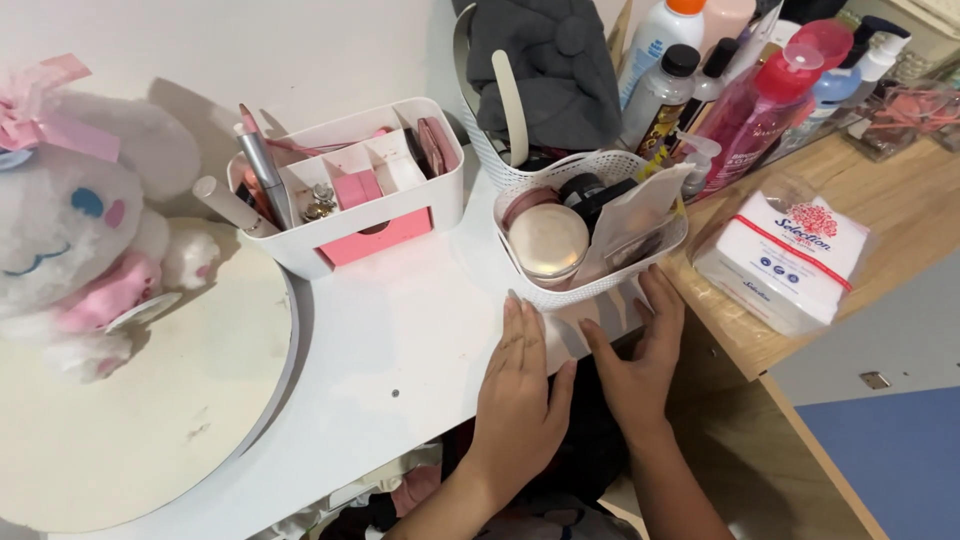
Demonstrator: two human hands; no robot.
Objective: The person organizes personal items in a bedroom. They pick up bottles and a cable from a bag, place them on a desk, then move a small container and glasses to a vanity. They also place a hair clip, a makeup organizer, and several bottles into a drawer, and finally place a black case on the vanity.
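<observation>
Two bare hands rest side by side at the near edge of a white tabletop, both reaching up from the bottom of the view. The left hand lies flat, palm down, fingers together and stretched toward a small white basket; its fingertips stop just short of the basket's base and it holds nothing. The right hand is spread open with the fingers raised against the basket's near right corner, touching it without closing around it.

The basket stands at the tabletop's right edge and holds a round pale compact, dark jars and a white sachet. Behind it, a second basket carries one grey cloth. To the left sits one white-and-pink organiser with pens and small trinkets. One plush rabbit with a pink bow rests on a round cream board. A row of bottles and one packet of cotton pads occupy the wooden shelf at right.
</observation>
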